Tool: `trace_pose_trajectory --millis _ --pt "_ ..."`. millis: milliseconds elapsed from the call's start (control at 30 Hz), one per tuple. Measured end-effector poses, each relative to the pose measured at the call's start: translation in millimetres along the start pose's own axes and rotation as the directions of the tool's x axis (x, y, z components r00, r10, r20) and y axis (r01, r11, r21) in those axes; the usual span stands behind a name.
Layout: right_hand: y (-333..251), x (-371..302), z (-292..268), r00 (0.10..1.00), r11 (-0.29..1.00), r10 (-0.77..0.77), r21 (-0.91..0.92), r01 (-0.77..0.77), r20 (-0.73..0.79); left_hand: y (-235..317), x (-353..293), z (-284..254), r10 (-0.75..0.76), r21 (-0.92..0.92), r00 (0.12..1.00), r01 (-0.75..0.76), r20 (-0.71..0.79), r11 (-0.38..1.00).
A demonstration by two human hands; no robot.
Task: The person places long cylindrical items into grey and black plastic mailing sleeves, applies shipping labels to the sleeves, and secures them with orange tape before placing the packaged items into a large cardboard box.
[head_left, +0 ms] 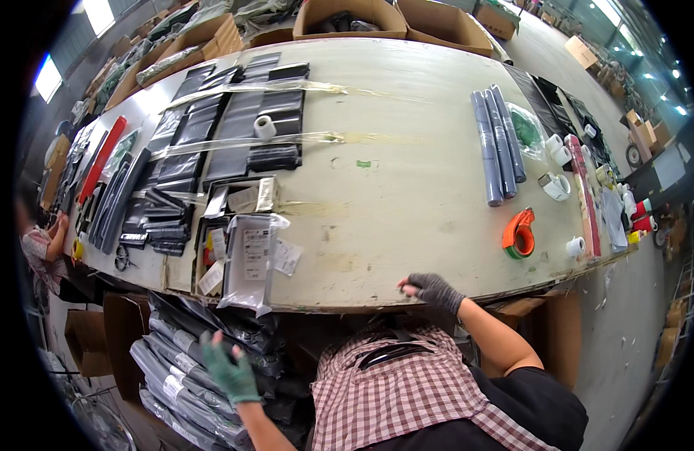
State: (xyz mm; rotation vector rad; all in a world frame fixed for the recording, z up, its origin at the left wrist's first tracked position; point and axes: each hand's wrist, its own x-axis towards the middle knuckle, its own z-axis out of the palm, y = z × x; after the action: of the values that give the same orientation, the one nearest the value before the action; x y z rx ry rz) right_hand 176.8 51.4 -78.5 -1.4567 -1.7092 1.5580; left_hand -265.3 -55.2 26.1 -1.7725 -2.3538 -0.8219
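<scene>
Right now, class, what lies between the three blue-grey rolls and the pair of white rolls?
The head view shows a clear plastic bag holding something green.

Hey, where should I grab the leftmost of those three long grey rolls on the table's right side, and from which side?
Probably mid-length on the leftmost roll, from its left with your right hand: it lies long and slim, and the next roll crowds its right.

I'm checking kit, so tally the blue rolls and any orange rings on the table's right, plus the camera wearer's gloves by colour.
Blue rolls: 3
Orange ring: 1
Green glove: 1
Grey glove: 1
Total: 6
</scene>
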Motion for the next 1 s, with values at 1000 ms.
trace_pose_trajectory --millis 1000 --pt "97.0 139.0 -296.3 0.626 0.553 -0.250 -0.639 -0.534 -0.739 -7.5 438.6 241.4 0.228 0.240 0.768 -0.444 0.599 0.863"
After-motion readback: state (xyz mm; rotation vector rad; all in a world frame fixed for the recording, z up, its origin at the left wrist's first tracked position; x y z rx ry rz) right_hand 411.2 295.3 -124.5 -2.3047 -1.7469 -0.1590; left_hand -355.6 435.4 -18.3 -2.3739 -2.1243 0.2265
